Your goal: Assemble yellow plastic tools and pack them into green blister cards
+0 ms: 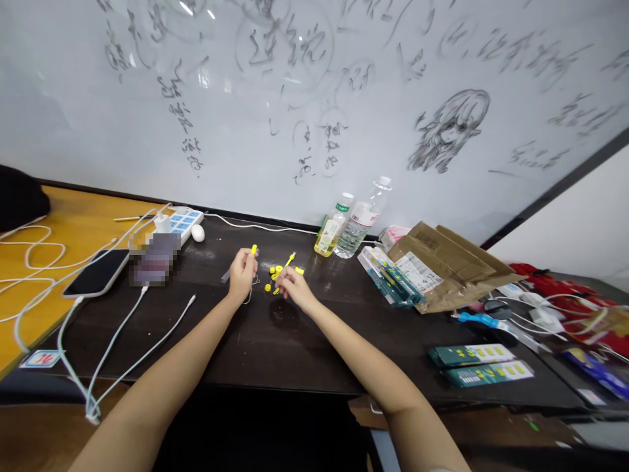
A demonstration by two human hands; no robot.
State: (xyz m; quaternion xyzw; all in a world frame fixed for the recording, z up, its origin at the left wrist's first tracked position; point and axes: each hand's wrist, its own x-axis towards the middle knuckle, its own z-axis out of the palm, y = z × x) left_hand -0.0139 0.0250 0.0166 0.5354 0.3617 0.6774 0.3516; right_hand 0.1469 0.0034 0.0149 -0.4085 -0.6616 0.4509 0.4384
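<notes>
Just left of my right hand [295, 288]: most loose yellow plastic pieces [278, 269].
Left hand [242, 274]: I pinch 1 yellow piece [254, 250].
Right hand: curled; hold unclear.

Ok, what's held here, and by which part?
The left hand pinches a small yellow piece by its lower end; whether the right hand holds anything can't be told.

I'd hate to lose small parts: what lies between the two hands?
In the head view: small yellow pieces on the dark table, plus a thin pale cord nearer the left hand.
</notes>
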